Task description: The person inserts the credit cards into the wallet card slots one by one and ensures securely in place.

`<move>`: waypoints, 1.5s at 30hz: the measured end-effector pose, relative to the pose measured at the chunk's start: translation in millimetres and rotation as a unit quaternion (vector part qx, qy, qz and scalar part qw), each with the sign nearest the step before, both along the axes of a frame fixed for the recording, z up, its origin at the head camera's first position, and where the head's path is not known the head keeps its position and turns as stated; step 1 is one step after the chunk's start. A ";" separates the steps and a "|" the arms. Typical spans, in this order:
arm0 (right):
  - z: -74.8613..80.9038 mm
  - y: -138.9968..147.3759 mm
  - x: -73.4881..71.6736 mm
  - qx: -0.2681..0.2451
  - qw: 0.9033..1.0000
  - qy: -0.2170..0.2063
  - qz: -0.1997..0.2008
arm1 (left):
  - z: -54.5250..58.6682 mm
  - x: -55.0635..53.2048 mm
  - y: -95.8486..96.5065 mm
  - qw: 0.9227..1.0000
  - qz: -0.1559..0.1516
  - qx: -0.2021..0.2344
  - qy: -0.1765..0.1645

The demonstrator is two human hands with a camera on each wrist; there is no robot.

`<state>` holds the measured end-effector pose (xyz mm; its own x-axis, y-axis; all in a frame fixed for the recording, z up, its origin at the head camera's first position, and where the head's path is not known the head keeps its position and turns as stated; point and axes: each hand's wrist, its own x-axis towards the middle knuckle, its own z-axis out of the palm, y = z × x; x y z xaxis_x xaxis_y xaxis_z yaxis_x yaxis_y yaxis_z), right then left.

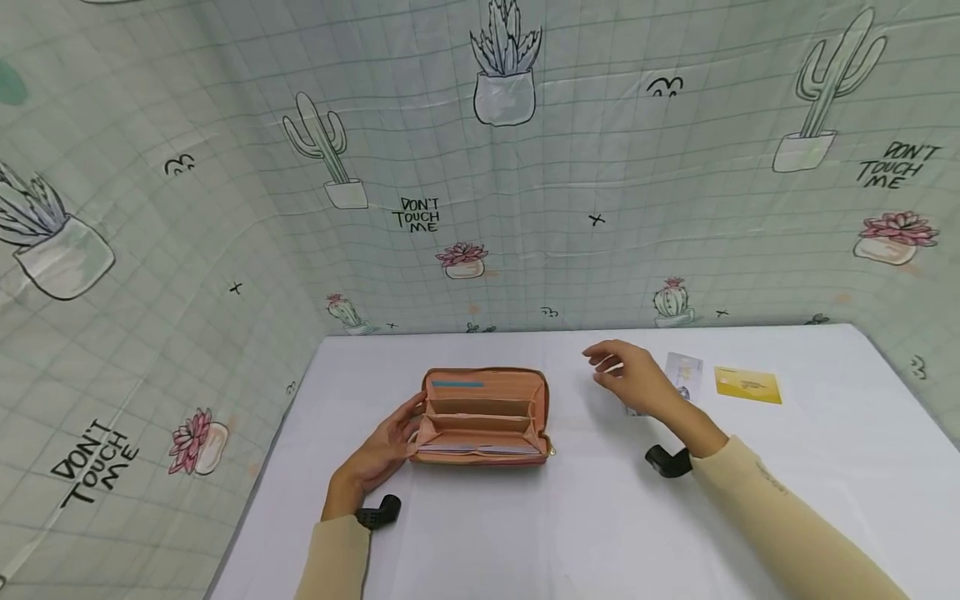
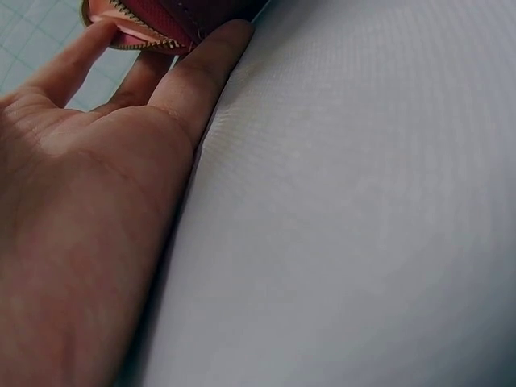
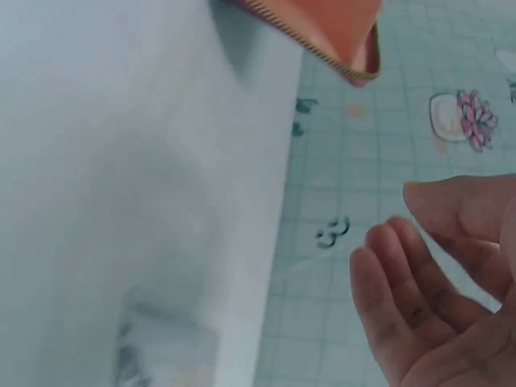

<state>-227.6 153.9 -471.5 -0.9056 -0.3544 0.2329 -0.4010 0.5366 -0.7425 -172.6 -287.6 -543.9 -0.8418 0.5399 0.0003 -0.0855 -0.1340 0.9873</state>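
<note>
An orange-pink zip wallet (image 1: 480, 417) lies unfolded on the white table, its inner compartments facing up. A blue strip shows in its upper flap, and pale flat edges show along its front part. At the wallet's left end, my left hand (image 1: 382, 446) holds it with its fingers spread at the zipped edge; the left wrist view shows the fingertips against the wallet's end (image 2: 165, 20). My right hand (image 1: 633, 375) hovers right of the wallet with loosely bent fingers and nothing in them. Beyond its wrist lies a grey card (image 1: 684, 371), partly covered by the hand.
A yellow card (image 1: 747, 385) lies right of the grey one. The white table (image 1: 525, 533) ends at a wall cloth (image 1: 570, 167) printed with cacti, which also runs up along the left side. Dark wrist cameras (image 1: 667, 461) sit on both wrists.
</note>
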 end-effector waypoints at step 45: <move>-38.7 32.1 17.6 0.122 0.967 -0.145 -0.170 | 0.8 1.8 0.6 1.000 -0.002 0.002 -0.003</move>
